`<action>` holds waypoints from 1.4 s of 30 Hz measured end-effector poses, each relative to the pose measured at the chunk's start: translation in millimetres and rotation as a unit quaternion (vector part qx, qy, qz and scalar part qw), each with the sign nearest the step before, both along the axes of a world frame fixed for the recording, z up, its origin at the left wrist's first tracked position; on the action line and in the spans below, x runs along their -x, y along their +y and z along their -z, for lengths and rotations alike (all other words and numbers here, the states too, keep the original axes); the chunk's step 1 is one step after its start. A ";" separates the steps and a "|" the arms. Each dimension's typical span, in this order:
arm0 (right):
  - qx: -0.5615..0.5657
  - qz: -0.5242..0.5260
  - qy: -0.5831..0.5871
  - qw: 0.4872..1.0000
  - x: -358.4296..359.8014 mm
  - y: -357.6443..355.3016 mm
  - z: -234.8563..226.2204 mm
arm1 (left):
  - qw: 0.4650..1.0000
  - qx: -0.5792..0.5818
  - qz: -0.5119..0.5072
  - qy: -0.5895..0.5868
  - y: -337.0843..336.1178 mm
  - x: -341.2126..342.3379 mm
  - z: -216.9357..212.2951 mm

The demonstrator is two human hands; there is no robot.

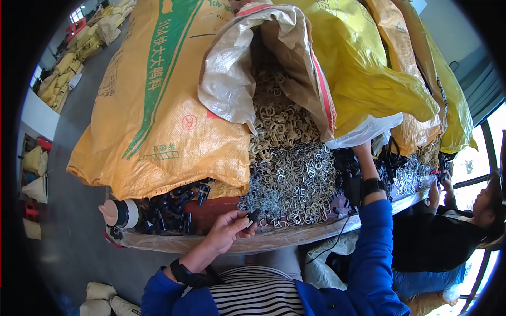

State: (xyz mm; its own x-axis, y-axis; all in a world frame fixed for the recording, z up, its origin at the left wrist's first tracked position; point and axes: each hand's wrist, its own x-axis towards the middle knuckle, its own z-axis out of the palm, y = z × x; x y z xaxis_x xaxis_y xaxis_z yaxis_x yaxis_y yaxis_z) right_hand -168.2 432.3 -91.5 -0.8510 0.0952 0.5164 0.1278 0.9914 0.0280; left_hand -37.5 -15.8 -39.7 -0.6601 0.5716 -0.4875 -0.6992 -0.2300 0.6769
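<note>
Low in the middle of the head view, the left hand [227, 230] pinches a small black plastic part [253, 215] between thumb and fingertips, just above the near edge of the bench [295, 236]. That part is dark, short and stubby; finer detail is too small to tell. Right of centre, the right hand [362, 152] reaches up into a heap of black pieces [348, 174], its fingers buried there, so I cannot tell whether they are clenched or released. Between both hands lies a pile of metal clips [295, 184], silvery below and tan higher up, spilling from an open white sack [247, 68]. Yellow woven sacks [153, 105] fill the upper frame. More black parts [168, 208] lie at lower left. Another person [448, 231] sits at the right edge.
</note>
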 end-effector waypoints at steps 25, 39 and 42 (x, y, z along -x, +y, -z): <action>0.382 -0.425 -0.202 0.795 -233.3 -251.1 -139.0 | 0.983 0.013 0.113 0.146 -11.5 -55.0 -50.8; 0.524 -0.338 -0.157 0.766 -225.7 -258.4 -86.9 | 0.950 0.118 0.143 0.250 -6.2 -31.7 -45.9; 0.532 -0.324 -0.168 0.764 -223.6 -258.3 -88.3 | 0.968 0.078 0.135 0.194 -6.8 -30.1 -35.1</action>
State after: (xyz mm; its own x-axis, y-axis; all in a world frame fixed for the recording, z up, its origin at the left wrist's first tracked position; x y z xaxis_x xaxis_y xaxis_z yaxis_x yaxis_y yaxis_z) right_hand 55.4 174.0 -3.2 -0.9649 -0.1888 0.1824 -0.2370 0.3275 -0.9146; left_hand -7.4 -22.6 -4.6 -0.6478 0.6881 -0.3267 -0.4046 0.0526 0.9130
